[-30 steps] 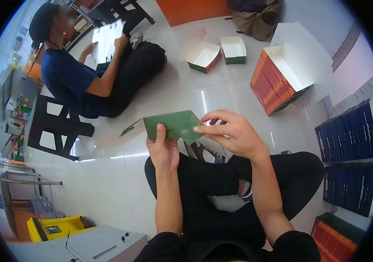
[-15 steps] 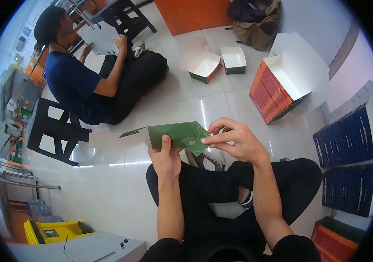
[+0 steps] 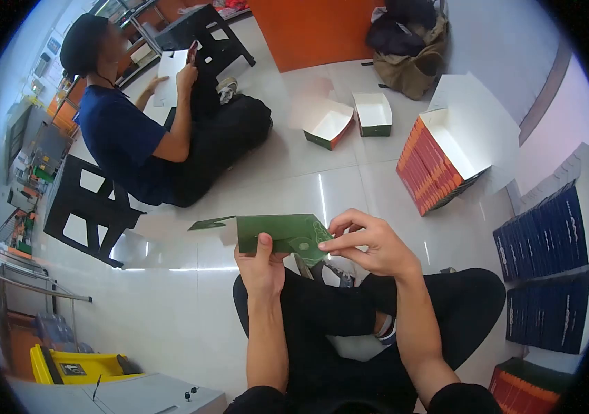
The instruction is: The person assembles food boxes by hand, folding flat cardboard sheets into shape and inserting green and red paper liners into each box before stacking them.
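Note:
A green cardboard piece point(image 3: 277, 230) with printed line art is held up over my crossed legs, one flap stretching out to the left. My left hand point(image 3: 261, 265) grips its lower edge, thumb on the green face and fingers behind. At the right end, my right hand point(image 3: 367, 243) pinches the folded corner flap between thumb and fingers. Farther off on the floor stand two open boxes, white inside: one with green and red sides point(image 3: 329, 125) and one green point(image 3: 374, 115).
A co-worker point(image 3: 135, 131) sits at upper left holding a white card piece point(image 3: 168, 77). Red-orange stacked cartons point(image 3: 431, 165) stand at right, above dark blue stacks point(image 3: 541, 231). Also around are a black stool point(image 3: 91, 210), a yellow bin point(image 3: 84, 367) and a brown bag point(image 3: 411, 65).
The corner flap at the right end has folded inward under my right hand. The view has tilted, shifting the scene lower. The co-worker's card piece has turned.

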A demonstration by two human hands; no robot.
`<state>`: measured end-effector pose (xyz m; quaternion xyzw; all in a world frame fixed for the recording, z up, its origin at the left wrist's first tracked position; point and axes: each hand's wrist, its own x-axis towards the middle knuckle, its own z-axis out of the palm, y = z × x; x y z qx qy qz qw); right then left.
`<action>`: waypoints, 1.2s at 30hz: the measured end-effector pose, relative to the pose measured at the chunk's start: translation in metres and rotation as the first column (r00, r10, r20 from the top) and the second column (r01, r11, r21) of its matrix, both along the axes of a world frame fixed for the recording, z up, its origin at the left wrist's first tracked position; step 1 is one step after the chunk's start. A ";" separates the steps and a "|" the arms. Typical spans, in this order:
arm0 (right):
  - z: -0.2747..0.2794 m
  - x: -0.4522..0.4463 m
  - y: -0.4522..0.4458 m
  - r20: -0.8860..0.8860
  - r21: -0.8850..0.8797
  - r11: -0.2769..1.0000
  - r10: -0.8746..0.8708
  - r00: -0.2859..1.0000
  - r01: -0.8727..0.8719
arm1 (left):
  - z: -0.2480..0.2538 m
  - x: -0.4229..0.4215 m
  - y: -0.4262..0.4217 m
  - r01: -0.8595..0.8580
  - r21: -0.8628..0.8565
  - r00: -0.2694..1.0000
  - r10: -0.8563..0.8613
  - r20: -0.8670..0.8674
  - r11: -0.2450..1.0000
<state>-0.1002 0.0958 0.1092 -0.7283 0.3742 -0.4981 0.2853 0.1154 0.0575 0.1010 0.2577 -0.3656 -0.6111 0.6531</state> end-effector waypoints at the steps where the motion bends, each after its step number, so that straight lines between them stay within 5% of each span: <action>1: 0.003 -0.003 0.002 -0.007 0.017 1.000 -0.009 1.000 0.009 | 0.002 0.000 0.001 -0.004 -0.005 1.000 0.004 -0.004 1.000; 7: 0.010 0.000 0.006 -0.004 -0.004 0.997 -0.071 0.997 0.071 | 0.009 -0.002 0.007 0.109 -0.028 0.992 -0.107 0.063 0.994; 16: -0.004 0.028 -0.001 -0.030 -0.210 0.948 -0.250 0.968 0.238 | -0.004 -0.001 0.004 -0.021 0.041 0.998 0.019 0.059 0.999; 21: -0.017 0.046 0.000 -0.006 -0.231 0.918 -0.333 0.943 0.323 | -0.012 -0.014 0.014 -0.156 -0.005 0.957 0.152 0.245 0.988; 26: -0.026 0.057 -0.004 -0.020 -0.267 0.882 -0.408 0.913 0.389 | -0.005 -0.021 0.018 -0.146 0.021 0.978 0.141 0.154 0.989; 29: -0.023 0.062 -0.006 0.105 -0.305 0.838 -0.443 0.890 0.453 | 0.001 -0.026 0.026 -0.200 0.030 0.948 0.185 0.260 0.979; 33: -0.028 0.062 -0.006 0.161 -0.376 0.807 -0.428 0.889 0.456 | -0.002 -0.031 0.034 -0.276 -0.123 0.937 0.296 0.188 0.953; 36: -0.027 0.059 -0.003 0.108 -0.345 0.849 -0.387 0.916 0.400 | -0.012 -0.027 0.035 -0.188 -0.362 0.795 0.358 0.490 0.913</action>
